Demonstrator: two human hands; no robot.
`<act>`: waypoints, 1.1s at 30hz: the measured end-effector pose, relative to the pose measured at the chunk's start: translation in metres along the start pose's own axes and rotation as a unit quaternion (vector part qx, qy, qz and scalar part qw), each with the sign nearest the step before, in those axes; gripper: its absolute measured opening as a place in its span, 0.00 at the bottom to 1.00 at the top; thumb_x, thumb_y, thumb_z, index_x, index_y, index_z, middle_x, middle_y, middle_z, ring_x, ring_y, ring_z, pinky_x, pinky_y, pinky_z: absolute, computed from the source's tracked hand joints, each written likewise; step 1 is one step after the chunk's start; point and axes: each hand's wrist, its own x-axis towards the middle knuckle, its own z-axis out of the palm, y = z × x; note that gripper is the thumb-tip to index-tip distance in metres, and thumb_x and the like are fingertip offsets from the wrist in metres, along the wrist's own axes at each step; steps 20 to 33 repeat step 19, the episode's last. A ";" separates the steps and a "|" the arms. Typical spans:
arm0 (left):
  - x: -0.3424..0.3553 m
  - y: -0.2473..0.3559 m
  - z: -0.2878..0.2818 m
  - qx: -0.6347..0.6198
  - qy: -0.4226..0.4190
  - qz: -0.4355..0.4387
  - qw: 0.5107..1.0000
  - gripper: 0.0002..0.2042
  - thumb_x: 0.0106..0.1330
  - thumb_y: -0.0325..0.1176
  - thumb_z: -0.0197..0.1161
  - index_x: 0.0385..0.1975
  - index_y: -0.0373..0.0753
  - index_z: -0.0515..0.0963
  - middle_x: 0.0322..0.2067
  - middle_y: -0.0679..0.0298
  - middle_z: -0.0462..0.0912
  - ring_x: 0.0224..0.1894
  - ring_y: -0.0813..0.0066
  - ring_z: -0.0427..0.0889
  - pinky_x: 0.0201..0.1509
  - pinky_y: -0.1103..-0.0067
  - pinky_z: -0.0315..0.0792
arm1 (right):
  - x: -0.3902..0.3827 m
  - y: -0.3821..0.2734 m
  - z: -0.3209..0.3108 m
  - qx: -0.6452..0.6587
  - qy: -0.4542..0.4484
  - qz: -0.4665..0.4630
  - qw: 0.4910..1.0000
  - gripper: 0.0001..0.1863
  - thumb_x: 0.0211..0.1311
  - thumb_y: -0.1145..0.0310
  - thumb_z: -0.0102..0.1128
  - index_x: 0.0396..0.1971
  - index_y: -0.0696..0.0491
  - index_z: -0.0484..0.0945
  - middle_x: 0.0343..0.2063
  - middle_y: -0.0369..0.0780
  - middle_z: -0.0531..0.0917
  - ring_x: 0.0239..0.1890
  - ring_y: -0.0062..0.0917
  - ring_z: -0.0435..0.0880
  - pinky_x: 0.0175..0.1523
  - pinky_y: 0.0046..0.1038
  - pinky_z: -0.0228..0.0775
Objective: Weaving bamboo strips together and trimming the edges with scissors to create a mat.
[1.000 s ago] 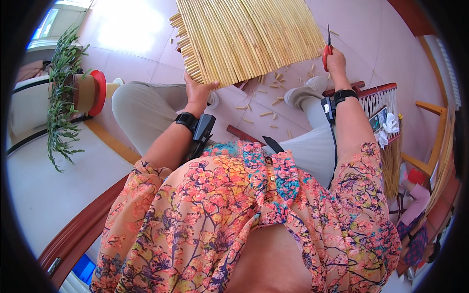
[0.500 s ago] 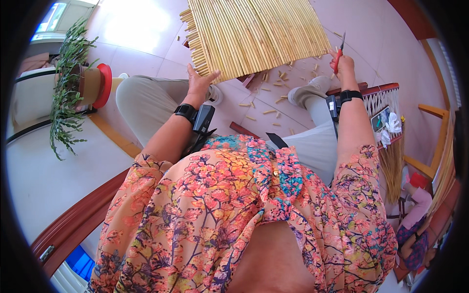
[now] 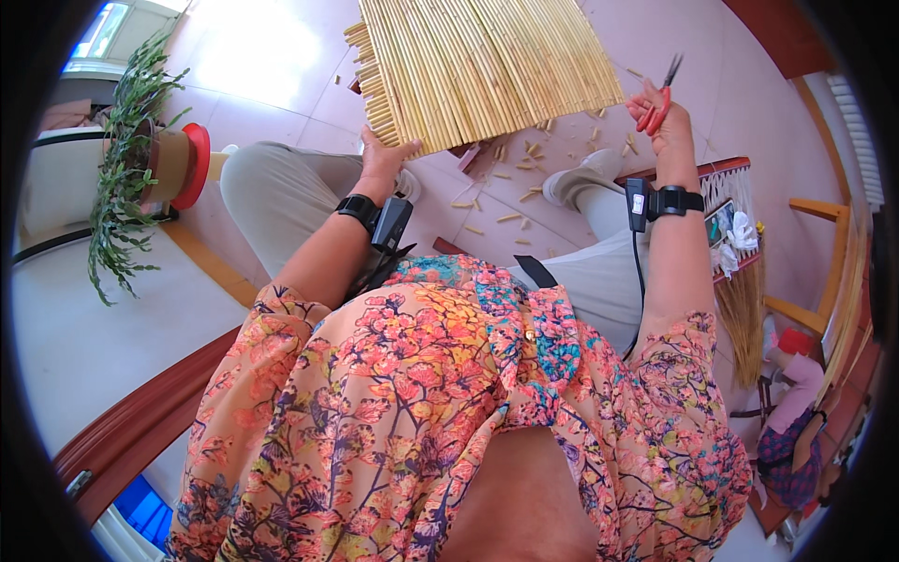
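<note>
A mat of yellow reed stalks (image 3: 487, 80), laid side by side, spans the upper middle. Along its left side the stalk ends stick out unevenly. My left hand (image 3: 382, 161) is at its near left corner, thumb and fingers spread, touching the edge. Beyond the near right corner, apart from the mat, my right hand (image 3: 672, 131) grips red-handled scissors (image 3: 658, 110), their dark blades pointing up and away. Some of that hand's fingers are bent around the handles.
Short cut reed pieces (image 3: 530, 157) lie scattered on the tiled floor below the mat. A potted plant (image 3: 131, 178) stands at left. At right are a wood-framed stool with white webbing (image 3: 735, 183) carrying a phone and crumpled tissue, a bundle of stalks (image 3: 744, 323), and another person (image 3: 791, 450).
My right hand has moved slightly right and down with the scissors, away from the mat's corner. The mat's right side appears shifted a little left. My left hand stays at its corner.
</note>
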 end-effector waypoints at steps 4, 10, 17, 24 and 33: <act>0.006 0.000 0.009 0.238 0.196 0.146 0.940 0.50 0.41 0.40 0.73 0.61 0.34 0.44 0.54 0.47 0.58 0.56 0.56 0.60 0.58 0.70 0.59 | -0.023 -0.034 -0.007 0.186 -0.118 -0.010 0.975 0.18 0.52 0.65 0.63 0.28 0.68 0.72 0.25 0.50 0.79 0.22 0.30 0.80 0.29 0.22 0.77; 0.011 0.024 0.026 0.395 0.094 0.299 0.863 0.54 0.36 0.46 0.74 0.62 0.35 0.45 0.58 0.42 0.51 0.62 0.48 0.49 0.64 0.67 0.48 | -0.039 -0.029 -0.012 0.215 -0.119 0.002 0.969 0.17 0.53 0.65 0.62 0.26 0.66 0.73 0.25 0.49 0.79 0.25 0.31 0.80 0.29 0.22 0.76; 0.010 0.049 0.070 0.507 -0.033 0.352 0.786 0.56 0.36 0.58 0.69 0.63 0.35 0.44 0.63 0.44 0.42 0.66 0.49 0.35 0.67 0.63 0.36 | -0.022 0.007 -0.034 0.250 -0.065 0.036 0.965 0.15 0.54 0.65 0.61 0.25 0.64 0.73 0.23 0.48 0.79 0.25 0.33 0.80 0.28 0.24 0.76; 0.013 0.049 0.079 0.516 -0.023 0.331 0.790 0.56 0.37 0.60 0.68 0.63 0.35 0.44 0.63 0.45 0.43 0.66 0.49 0.36 0.67 0.63 0.33 | -0.024 0.010 -0.039 0.249 -0.086 0.030 0.964 0.15 0.54 0.65 0.61 0.26 0.64 0.73 0.24 0.49 0.80 0.25 0.34 0.80 0.27 0.23 0.76; 0.013 0.049 0.079 0.516 -0.023 0.331 0.790 0.56 0.37 0.60 0.68 0.63 0.35 0.44 0.63 0.45 0.43 0.66 0.49 0.36 0.67 0.63 0.33 | -0.024 0.010 -0.039 0.249 -0.086 0.030 0.964 0.15 0.54 0.65 0.61 0.26 0.64 0.73 0.24 0.49 0.80 0.25 0.34 0.80 0.27 0.23 0.76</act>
